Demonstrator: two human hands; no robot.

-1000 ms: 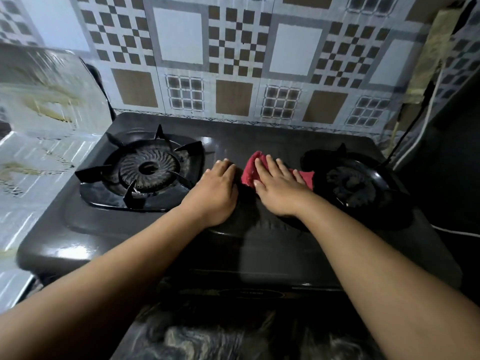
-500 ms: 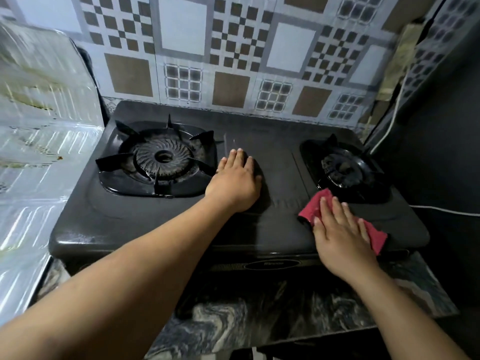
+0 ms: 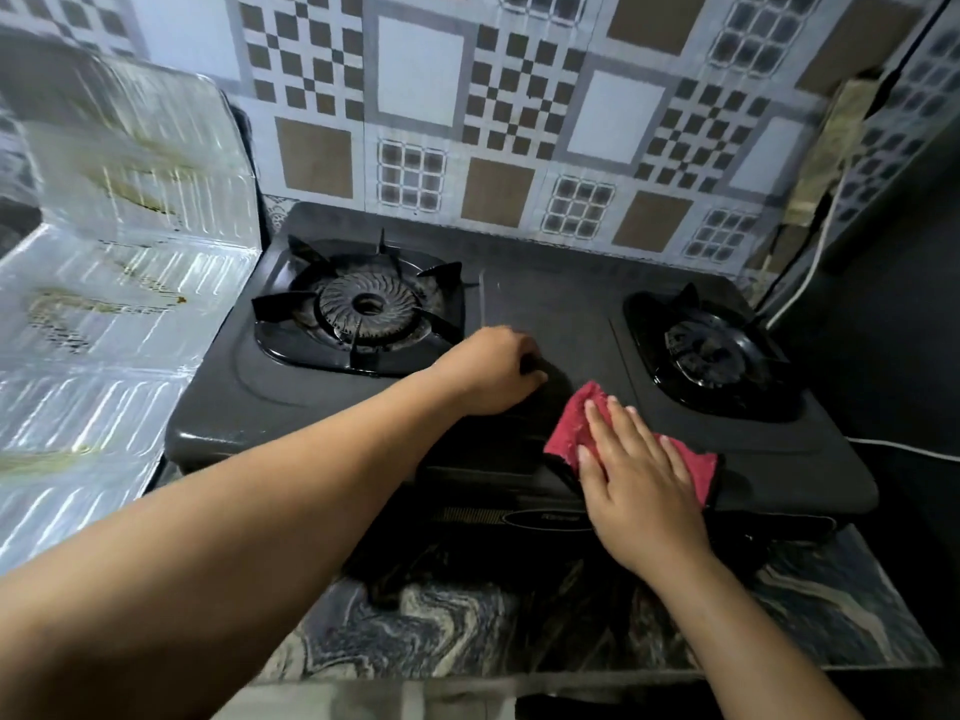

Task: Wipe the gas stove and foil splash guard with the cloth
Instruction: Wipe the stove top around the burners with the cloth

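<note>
**Cloth sliding left along the near edge**

The red cloth (image 3: pixel 582 433) is drifting left from the right burner (image 3: pixel 714 350), right hand (image 3: pixel 639 475) pressing flat on it, while the left hand (image 3: pixel 493 371), now curling empty, is bracing the gas stove (image 3: pixel 291 402). The foil splash guard (image 3: pixel 119 283) is waiting, stained.

Both forearms are bare, sleeveless in view, each grip without rings or gloves.

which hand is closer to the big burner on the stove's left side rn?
Left. The left hand rests on the stove top just beside the big burner; the right hand lies flat on the red cloth at the front edge, farther away.
</note>
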